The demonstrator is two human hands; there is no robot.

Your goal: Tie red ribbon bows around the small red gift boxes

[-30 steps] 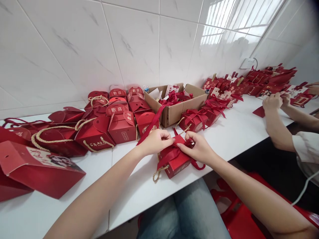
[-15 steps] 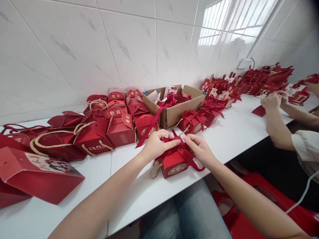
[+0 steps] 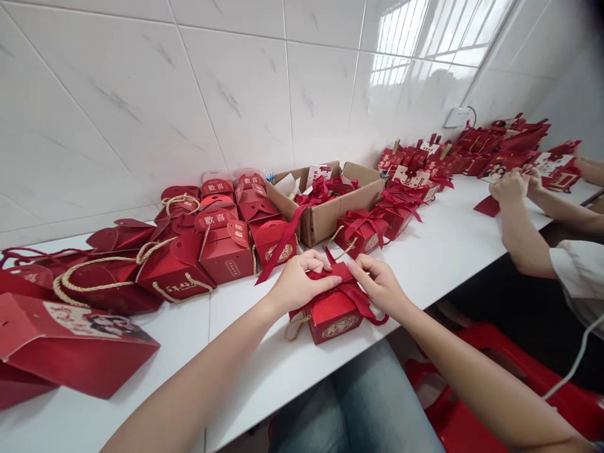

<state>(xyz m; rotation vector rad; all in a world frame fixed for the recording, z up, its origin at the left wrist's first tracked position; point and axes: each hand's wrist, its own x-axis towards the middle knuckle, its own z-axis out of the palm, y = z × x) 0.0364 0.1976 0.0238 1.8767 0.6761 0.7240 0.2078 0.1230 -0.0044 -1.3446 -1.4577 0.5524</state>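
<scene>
A small red gift box (image 3: 336,319) with a gold pattern on its front stands near the table's front edge, a rope handle loop at its left. Across its top lies a dark red ribbon (image 3: 359,299), with a loop hanging at the right. My left hand (image 3: 304,281) is closed on the ribbon at the top left of the box, thumb pressed across it. At the top right, my right hand (image 3: 379,284) pinches the ribbon between thumb and fingers. The fingertips of both hands are close together, and the knot between them is partly hidden.
Red boxes (image 3: 226,248) crowd the table (image 3: 245,371) at the left. Behind my hands sits a cardboard box (image 3: 325,217) of ribbons and cards. Ribboned boxes (image 3: 362,231) stand right of it. Another person's hands (image 3: 512,187) work at the far right, beside a red stool (image 3: 500,365).
The view has shifted slightly. The gift box has turned a little and its front shows slightly further right. Both hands keep their hold on the ribbon.
</scene>
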